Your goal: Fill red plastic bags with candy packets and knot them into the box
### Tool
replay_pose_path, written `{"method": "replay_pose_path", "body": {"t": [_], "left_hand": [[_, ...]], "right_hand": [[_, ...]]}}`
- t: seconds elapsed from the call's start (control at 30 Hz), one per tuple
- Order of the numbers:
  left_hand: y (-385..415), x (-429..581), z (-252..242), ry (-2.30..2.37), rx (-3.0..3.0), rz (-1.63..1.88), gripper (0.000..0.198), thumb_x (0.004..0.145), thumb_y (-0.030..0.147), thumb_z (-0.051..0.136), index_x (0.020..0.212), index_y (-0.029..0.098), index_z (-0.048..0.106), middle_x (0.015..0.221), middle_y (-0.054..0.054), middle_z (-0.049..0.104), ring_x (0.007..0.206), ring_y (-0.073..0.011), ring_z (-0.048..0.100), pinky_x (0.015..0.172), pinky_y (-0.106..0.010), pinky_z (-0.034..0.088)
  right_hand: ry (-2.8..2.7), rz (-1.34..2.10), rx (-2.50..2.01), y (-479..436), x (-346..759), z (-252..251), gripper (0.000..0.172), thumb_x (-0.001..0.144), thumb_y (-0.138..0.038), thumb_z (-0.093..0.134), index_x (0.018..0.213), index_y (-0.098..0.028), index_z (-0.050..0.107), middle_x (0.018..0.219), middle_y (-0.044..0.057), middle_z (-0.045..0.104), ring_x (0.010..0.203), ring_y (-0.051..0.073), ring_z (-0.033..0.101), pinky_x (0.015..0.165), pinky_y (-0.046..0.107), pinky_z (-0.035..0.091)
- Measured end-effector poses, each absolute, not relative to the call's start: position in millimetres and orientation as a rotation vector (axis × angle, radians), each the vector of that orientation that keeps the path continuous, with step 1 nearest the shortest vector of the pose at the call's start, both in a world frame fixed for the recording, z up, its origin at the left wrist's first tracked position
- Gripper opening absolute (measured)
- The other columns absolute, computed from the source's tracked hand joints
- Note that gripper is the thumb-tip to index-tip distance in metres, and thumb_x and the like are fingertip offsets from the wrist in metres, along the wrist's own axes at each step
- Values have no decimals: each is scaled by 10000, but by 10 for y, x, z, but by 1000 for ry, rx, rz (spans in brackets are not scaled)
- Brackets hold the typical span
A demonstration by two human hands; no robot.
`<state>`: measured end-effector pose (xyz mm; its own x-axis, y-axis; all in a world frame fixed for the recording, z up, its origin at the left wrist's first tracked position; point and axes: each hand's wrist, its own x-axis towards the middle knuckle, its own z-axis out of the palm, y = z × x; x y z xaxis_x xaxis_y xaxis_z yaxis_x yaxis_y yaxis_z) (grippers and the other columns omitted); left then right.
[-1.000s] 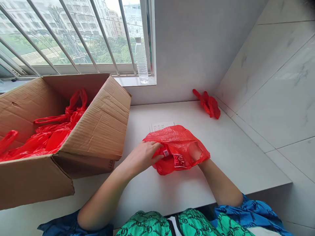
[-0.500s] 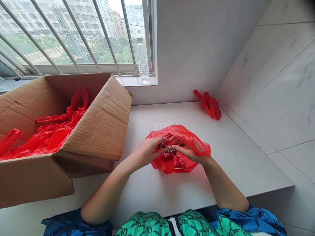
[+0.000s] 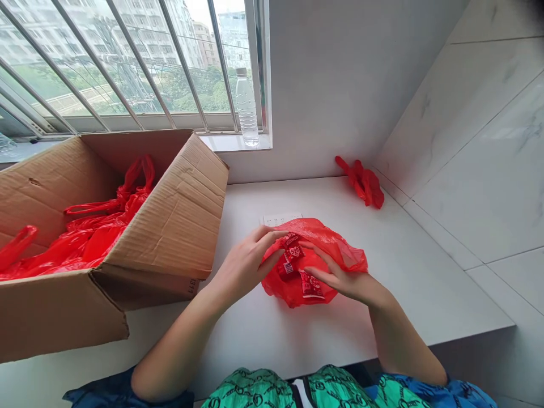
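In the head view a red plastic bag lies with its mouth open on the white counter. Inside it are several small red wrapped packets, one of them printed with "520". My left hand is at the bag's left rim, fingers apart, with its fingertips over the opening. On the other side my right hand reaches in over the packets, its thumb and fingers spread. Neither hand grips a packet. Whether the fingertips touch the bag's plastic is hard to make out.
A cardboard box holding several red plastic bags stands at the left. Another crumpled red bag lies near the back right corner of the counter. A water bottle stands on the sill beside the barred window.
Both hands have drawn apart from the middle of the bag, and their fingers have let go of the "520" packet. More of the packets now show.
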<state>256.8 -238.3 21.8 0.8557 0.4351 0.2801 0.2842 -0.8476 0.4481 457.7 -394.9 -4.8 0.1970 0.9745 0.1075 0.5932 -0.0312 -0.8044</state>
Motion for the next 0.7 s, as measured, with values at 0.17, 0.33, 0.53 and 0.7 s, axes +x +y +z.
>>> {"method": "replay_pose_path", "body": {"t": [0.17, 0.33, 0.53, 0.7], "left_hand": [[-2587, 2373, 428, 270, 2643, 211, 306, 1004, 393, 514, 1256, 281, 646, 824, -3, 723, 677, -129, 645, 617, -221, 416], [-2769, 2384, 348, 151, 2598, -143, 244, 842, 416, 746, 1019, 250, 717, 689, 24, 703, 578, -139, 623, 527, -236, 338], [-2747, 2399, 345, 216, 2672, -13, 185, 929, 356, 645, 850, 193, 607, 777, 10, 678, 644, -128, 592, 560, -249, 339], [-2638, 2283, 532, 422, 2695, 384, 114, 993, 272, 530, 954, 212, 619, 951, 4, 654, 761, -109, 601, 654, -228, 417]], "right_hand": [[-1687, 1014, -1598, -4433, 4748, 176, 292, 993, -380, 551, 1275, -348, 619, 1115, 4, 730, 933, 158, 709, 757, 263, 593], [-1629, 344, -1713, -4690, 4871, 182, 154, 930, -349, 666, 1042, -260, 610, 709, -33, 634, 583, 114, 581, 548, 221, 483], [-1981, -254, -1889, -4453, 4814, 72, 258, 975, -378, 580, 1178, -221, 559, 795, -3, 644, 564, 133, 547, 500, 267, 349], [-2014, -280, -1853, -4284, 4977, 221, 203, 1020, -282, 462, 899, -246, 621, 771, -15, 626, 555, 112, 516, 493, 260, 306]]}}
